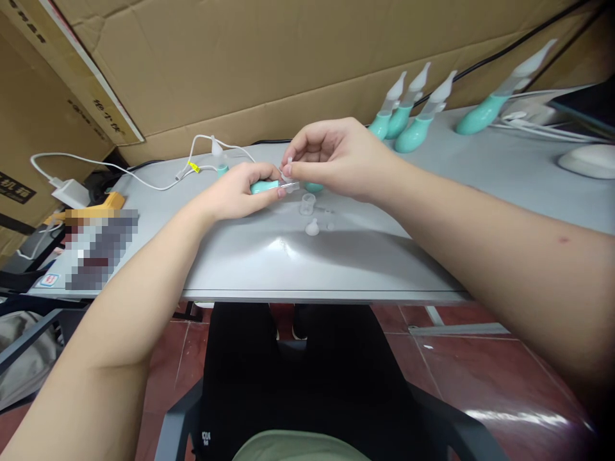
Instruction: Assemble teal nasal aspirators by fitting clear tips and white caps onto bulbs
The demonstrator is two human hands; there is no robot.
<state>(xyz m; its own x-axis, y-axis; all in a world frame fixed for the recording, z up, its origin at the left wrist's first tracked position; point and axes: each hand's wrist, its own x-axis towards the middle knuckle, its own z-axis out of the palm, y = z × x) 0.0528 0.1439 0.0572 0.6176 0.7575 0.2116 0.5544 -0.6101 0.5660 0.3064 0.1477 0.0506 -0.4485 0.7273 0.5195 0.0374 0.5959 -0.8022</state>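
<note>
My left hand (pixel 245 191) is closed round a teal nasal aspirator body (pixel 264 187), its clear end pointing right. Pinched between the thumb and fingers of my right hand (pixel 339 157) is a small translucent piece (pixel 288 169), close to that clear end; whether they touch I cannot tell. Below my hands, a clear cup-shaped part (pixel 307 204) and a white soft tip (pixel 312 227) lie on the grey table (pixel 240 262), with tiny clear bits beside them. Part of another teal bulb (pixel 314 187) shows under my right hand.
Several assembled teal aspirators (pixel 413 133) stand at the back right, and one (pixel 482 116) leans farther right. Another (pixel 218 153) is behind my left hand. A white cable (pixel 144 179) runs to a charger (pixel 71 193) at left. A white mouse (pixel 589 160) sits far right. Cardboard (pixel 269 64) backs the table.
</note>
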